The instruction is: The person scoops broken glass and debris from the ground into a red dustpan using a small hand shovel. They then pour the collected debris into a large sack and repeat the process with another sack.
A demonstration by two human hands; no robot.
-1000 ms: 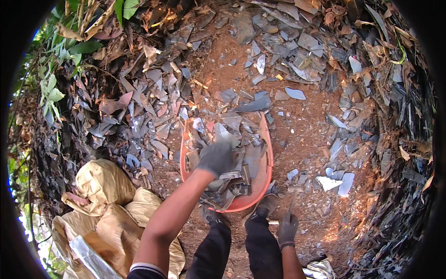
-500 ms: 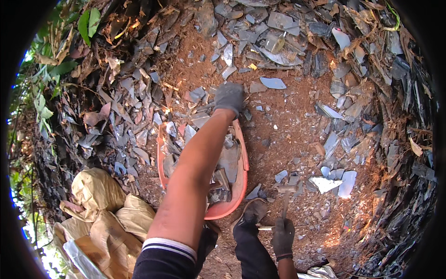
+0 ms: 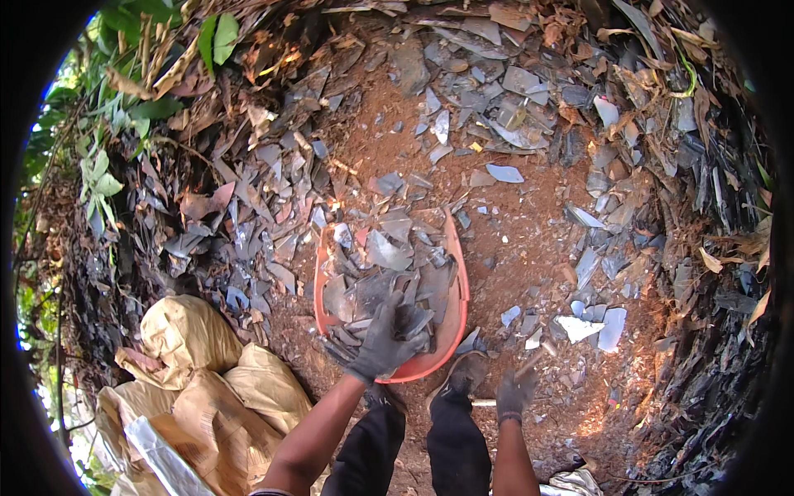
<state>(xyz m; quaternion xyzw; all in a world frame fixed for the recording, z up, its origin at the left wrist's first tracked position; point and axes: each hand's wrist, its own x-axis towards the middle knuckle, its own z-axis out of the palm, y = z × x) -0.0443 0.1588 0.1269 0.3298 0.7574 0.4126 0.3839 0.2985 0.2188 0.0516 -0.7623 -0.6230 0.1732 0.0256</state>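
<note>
Head view is cutting off both forearms at the lower edge, and dark legs are hiding part of the ground between them. Left hand point(image 3: 382, 341), gloved, is lying with fingers spread on the grey shards point(image 3: 389, 281) piled inside the orange basin point(image 3: 453, 318). Right hand point(image 3: 514, 393), also gloved, is hanging low near a shoe point(image 3: 465, 374), fingers curled (whether it is gripping anything cannot be told). Basin is sitting on bare red earth point(image 3: 529, 240), ringed by more loose grey shards and dry leaves point(image 3: 207, 91). Crumpled tan sacks point(image 3: 198, 372) are lying at lower left, just beside the basin.
</note>
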